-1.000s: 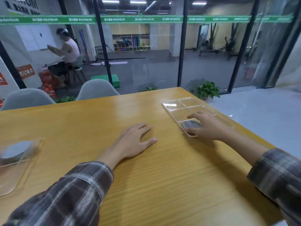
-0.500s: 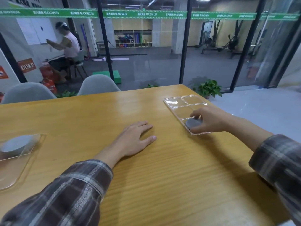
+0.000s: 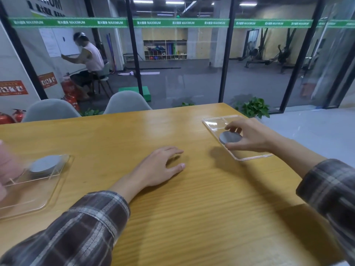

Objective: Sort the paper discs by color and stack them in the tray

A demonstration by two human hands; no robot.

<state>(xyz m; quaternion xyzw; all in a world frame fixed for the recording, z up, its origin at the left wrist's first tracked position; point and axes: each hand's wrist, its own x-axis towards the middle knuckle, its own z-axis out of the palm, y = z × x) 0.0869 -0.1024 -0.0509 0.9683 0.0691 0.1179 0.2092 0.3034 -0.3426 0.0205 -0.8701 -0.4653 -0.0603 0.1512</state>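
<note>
Wooden counter (image 3: pixel 192 208) before glass wall (image 3: pixel 182 73), gym beyond. Clear divided tray (image 3: pixel 213 121) on it. Over tray's near compartment, right hand (image 3: pixel 249 137), fingers (image 3: pixel 235 126) curled round rim of grey disc stack (image 3: pixel 229 137), gripping from both sides, likely to keep stack square; resting or raised, cannot tell. Left of tray, left hand (image 3: pixel 159 167) flat, fingers relaxed, holding nothing, probably bracing. Far left of tray, second tray (image 3: pixel 38 198) with more grey discs (image 3: pixel 46 166).

Two grey shell chairs (image 3: pixel 126 102) stand at the far edge of the wooden desk (image 3: pixel 172 217). Behind them, a black-framed glass wall (image 3: pixel 224 60) carries a green strip (image 3: pixel 172 22). Beyond lie a dark gym floor (image 3: pixel 192 81), cubby shelves (image 3: pixel 165 49) and ceiling strip lights (image 3: pixel 143 0). A leafy plant (image 3: pixel 253 107) sits off the desk's far right corner.
</note>
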